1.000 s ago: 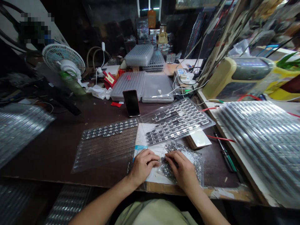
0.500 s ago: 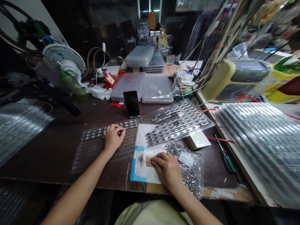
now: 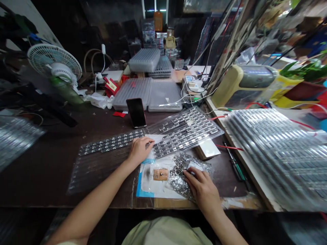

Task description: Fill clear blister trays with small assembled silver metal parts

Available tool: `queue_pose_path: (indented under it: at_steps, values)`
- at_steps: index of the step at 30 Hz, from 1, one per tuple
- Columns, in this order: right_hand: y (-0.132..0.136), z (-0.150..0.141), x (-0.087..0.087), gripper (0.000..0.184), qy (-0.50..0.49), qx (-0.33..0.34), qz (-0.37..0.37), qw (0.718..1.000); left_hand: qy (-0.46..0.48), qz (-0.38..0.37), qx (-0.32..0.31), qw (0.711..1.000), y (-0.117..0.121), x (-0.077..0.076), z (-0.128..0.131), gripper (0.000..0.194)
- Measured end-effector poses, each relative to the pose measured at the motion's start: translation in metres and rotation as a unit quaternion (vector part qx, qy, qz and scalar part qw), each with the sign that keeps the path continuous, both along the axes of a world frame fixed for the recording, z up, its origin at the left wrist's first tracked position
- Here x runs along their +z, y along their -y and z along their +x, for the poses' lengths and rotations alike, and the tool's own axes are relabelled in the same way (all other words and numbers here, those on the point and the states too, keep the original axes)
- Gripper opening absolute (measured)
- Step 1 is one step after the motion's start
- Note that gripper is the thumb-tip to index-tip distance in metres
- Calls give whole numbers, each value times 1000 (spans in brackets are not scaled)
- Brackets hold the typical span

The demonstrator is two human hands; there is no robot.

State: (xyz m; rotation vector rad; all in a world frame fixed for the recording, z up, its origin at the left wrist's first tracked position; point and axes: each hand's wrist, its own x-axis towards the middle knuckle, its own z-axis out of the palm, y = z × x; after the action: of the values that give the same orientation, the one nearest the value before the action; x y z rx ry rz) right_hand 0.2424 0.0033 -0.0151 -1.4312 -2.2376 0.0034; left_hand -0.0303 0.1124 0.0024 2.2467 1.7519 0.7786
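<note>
Head view: left fingers [image 3: 146, 140] are near tray's [image 3: 187, 135] edge.

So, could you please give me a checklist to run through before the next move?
1. Left hand empty: cannot tell; its grip is unclear.
2. Right hand at the clear plastic bag of small silvery metal parts: ok.
3. Small orange-brown rectangular block uncovered by either hand: ok.
4. Clear ribbed plastic tray just left of the left hand filled: not ok; dark shiny parts occupy only its far rows.
5. Black rectangular phone clear of both hands: ok.
</note>
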Motion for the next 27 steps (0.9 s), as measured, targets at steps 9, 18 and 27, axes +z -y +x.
queue_pose_path:
  at_steps: [9,18,27]
  values:
    - [-10,-8,3,25,-2,27,-6,1000,-30,-6,-7,999,-6,-1,8,10]
    - [-23,-44,6,32,86,129,-23,988,154,-64,28,986,2,6,-3,10]
    - [-23,-41,2,16,64,114,-28,991,442,-287,30,849,66,6,-17,36]
